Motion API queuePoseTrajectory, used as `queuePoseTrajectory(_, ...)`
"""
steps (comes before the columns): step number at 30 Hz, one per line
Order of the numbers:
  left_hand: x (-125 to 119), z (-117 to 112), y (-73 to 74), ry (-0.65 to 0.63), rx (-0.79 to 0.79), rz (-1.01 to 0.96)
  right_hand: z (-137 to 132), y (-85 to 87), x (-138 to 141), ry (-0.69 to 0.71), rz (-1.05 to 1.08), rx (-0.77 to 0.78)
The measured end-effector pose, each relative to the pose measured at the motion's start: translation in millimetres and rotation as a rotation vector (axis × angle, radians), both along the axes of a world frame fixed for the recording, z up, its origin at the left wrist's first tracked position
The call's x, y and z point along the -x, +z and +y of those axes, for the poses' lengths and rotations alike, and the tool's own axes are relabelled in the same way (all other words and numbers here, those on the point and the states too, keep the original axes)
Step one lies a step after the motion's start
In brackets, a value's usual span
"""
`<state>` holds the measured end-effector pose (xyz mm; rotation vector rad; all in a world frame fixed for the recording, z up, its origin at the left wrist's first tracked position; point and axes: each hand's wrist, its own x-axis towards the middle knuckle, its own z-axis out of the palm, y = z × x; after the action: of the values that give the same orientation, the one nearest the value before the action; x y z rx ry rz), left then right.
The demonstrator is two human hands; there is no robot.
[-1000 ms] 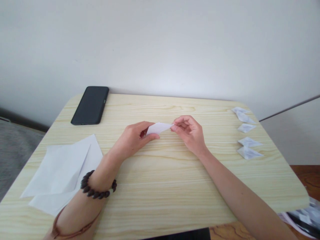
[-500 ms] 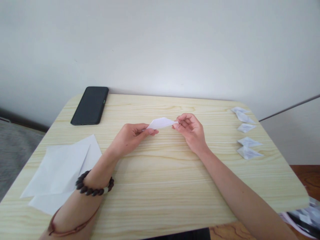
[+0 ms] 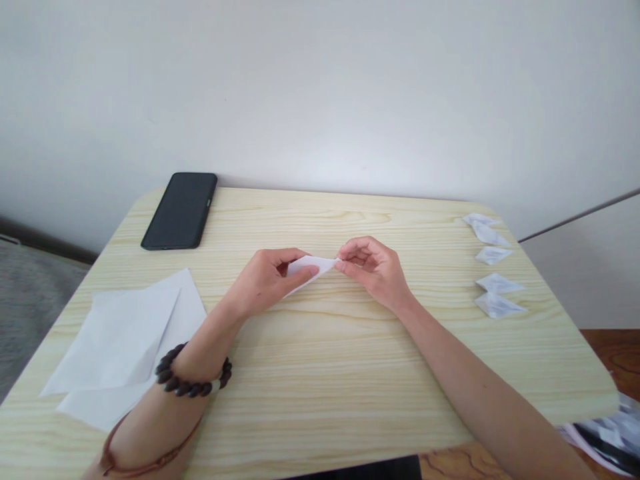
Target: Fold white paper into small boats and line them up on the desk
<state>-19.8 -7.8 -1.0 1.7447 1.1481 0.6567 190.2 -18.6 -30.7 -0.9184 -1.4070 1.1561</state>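
Observation:
A small folded piece of white paper (image 3: 324,265) is held between both hands above the middle of the wooden table (image 3: 320,373). My left hand (image 3: 270,280) grips its left part, thumb in front and fingers behind. With thumb and fingertips, my right hand (image 3: 374,270) pinches the pointed right end. The left end of the paper is partly hidden by my left hand. Several folded white paper pieces (image 3: 500,305) with pointed ends lie in a column on the right side of the table.
Flat white paper sheets (image 3: 115,340) overlap on the left side, partly under my left forearm. A black smartphone (image 3: 180,211) lies at the back left. A pale wall (image 3: 340,100) rises behind the table's far edge. A dark object (image 3: 360,470) shows at the near edge.
The folded paper has come slightly down and to the left, turned in the hands, and my left hand now covers more of it. My right hand has moved a little left and down with it.

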Motion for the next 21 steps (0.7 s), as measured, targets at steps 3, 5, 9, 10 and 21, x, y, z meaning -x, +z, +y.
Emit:
queuePoseTrajectory(3, 0.5, -0.1, -1.4, -0.012, 0.034, -0.039, 0.3, -1.0, 0.3, -0.016, -0.011, 0.018)
queuePoseTrajectory(5, 0.7, -0.7, -1.5, -0.026, 0.056, -0.067, 0.0, -1.2, 0.4, -0.014, -0.025, 0.027)
queuePoseTrajectory(9, -0.1, -2.5, 0.2, -0.056, 0.072, -0.069, -1.4, -0.2, 0.6, -0.007, -0.084, 0.021)
queuePoseTrajectory(10, -0.6, -2.9, 0.9, -0.063, 0.059, -0.056, -1.8, 0.2, 0.7, -0.006, -0.092, 0.011)
queuePoseTrajectory(21, -6.0, -5.7, 0.7, -0.049, 0.067, -0.005, -2.8, 1.5, 0.2, 0.028, -0.13, -0.011)
